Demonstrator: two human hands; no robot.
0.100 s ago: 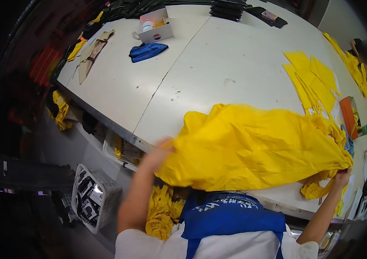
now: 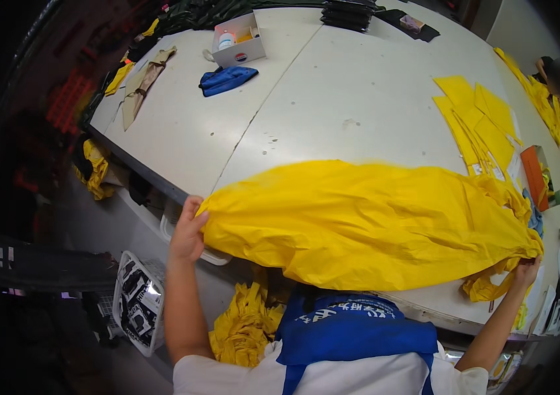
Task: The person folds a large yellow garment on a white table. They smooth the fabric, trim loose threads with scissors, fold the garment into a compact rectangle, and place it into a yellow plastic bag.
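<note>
A large piece of yellow fabric (image 2: 359, 224), perhaps a garment, stretches between my two hands along the near side of the white table (image 2: 333, 105). My left hand (image 2: 190, 230) pinches its left end, out past the table's edge. At the far right end, my right hand (image 2: 527, 268) is closed on the bunched cloth. Folds hide part of the right fingers. The cloth's upper edge is slightly blurred, and a loose yellow bit droops beside my right hand.
Flat yellow pieces (image 2: 477, 122) lie at right, near an orange box (image 2: 533, 178). A blue pouch (image 2: 227, 80) and a white box (image 2: 239, 43) sit farther back. Below the table edge are a white basket (image 2: 140, 303) and a yellow cloth heap (image 2: 244, 329).
My left hand has swung outward to the left, drawing the yellow fabric out longer and flatter. The right hand keeps its grip in nearly the same place.
</note>
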